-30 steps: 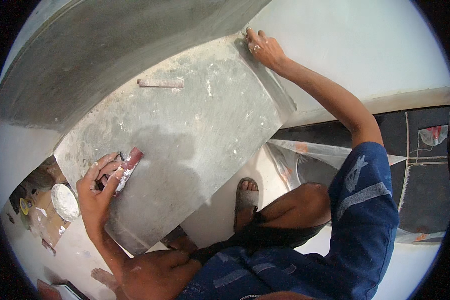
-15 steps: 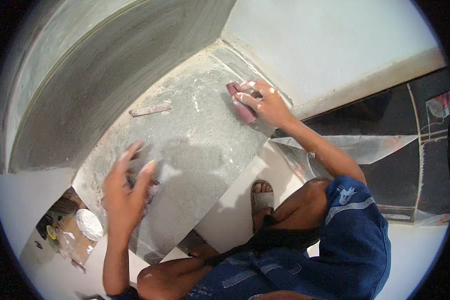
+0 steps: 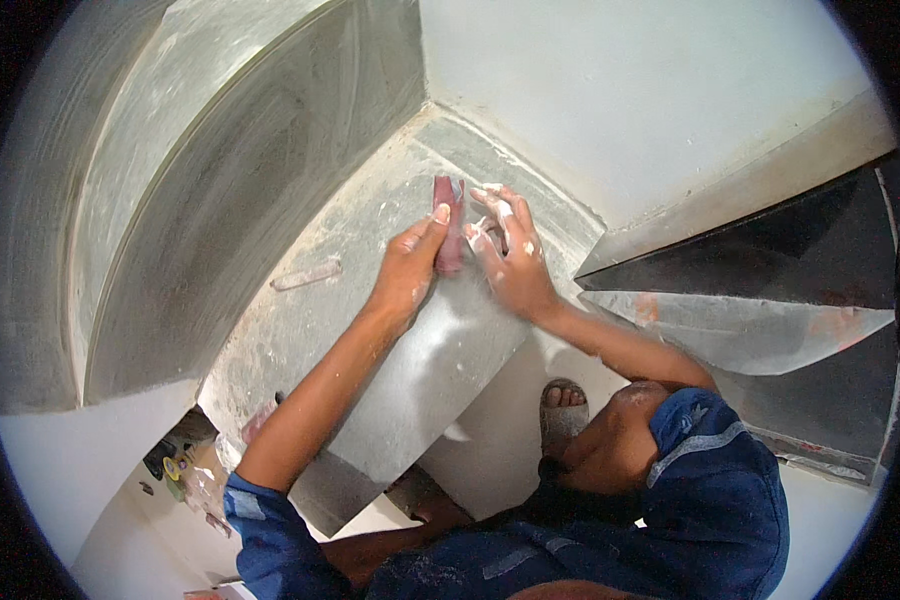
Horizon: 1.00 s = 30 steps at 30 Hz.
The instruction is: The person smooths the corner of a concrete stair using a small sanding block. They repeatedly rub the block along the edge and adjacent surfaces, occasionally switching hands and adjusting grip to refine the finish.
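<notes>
A piece of dark red sandpaper (image 3: 450, 240), seemingly folded around a strip, is upright in the picture above the grey step. My left hand (image 3: 410, 260) grips it from the left, thumb pressed along its face. Beside its right edge is my right hand (image 3: 513, 255), fingers apart and loosely curved, dusted with white powder. I see a small gap between those fingertips and the sandpaper. Below both hands lies the dusty grey stone step (image 3: 400, 400), streaked with white.
A thin stick-like piece (image 3: 306, 274) lies on the step to the left. Grey panels (image 3: 260, 190) rise at the left, a white wall (image 3: 650, 110) at the far right. Black slabs with plastic sheeting (image 3: 740, 325) are on the right. Small clutter (image 3: 180, 470) sits lower left.
The sandpaper has passed from my right hand to my left, which came up and rightward. My right hand has let go and stays close by. The view has shifted slightly.
</notes>
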### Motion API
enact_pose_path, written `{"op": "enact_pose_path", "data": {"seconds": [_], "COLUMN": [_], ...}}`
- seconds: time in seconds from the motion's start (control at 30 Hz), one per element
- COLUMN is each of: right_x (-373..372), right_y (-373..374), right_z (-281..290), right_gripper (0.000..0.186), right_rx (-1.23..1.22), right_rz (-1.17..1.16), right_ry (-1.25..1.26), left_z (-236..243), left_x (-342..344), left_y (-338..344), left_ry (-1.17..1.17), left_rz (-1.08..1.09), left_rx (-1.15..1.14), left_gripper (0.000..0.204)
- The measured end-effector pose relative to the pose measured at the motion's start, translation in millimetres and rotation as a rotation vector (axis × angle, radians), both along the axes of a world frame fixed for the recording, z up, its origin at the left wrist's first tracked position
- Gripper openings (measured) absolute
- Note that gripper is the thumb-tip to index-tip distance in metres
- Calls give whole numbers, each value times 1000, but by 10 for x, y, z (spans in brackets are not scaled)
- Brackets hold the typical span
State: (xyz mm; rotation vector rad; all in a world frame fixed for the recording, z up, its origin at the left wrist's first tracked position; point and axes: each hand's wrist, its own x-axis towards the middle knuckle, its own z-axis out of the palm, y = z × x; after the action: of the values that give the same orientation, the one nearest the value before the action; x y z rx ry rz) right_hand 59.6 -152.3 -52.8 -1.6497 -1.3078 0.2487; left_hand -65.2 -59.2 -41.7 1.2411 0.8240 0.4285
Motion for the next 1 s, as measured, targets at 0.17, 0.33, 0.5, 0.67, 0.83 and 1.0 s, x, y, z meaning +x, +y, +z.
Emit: {"op": "enact_pose_path", "data": {"seconds": [0.17, 0.33, 0.5, 0.67, 0.83, 1.0], "right_x": [27, 19, 69, 315, 477, 429], "right_y": [-20, -28, -128, -253, -419, -525], "right_z": [-46, -118, -15, 69, 9, -367], "right_gripper": [43, 41, 37, 31, 33, 37], "right_rx": [-25, 97, 179, 291, 306, 249], "right_rz": [138, 188, 236, 81, -64, 56], "right_ry": [195, 113, 104, 246, 305, 25], "left_z": [265, -37, -44, 2, 25, -61], "left_x": [541, 1046, 1092, 1100, 1201, 1282], "left_y": [445, 805, 685, 624, 608, 631], "left_ry": [349, 319, -49, -198, -239, -108], "left_rz": [137, 237, 252, 263, 309, 361], "left_rx": [533, 492, 57, -98, -119, 0], "left_gripper": [43, 37, 35, 51, 49, 45]}}
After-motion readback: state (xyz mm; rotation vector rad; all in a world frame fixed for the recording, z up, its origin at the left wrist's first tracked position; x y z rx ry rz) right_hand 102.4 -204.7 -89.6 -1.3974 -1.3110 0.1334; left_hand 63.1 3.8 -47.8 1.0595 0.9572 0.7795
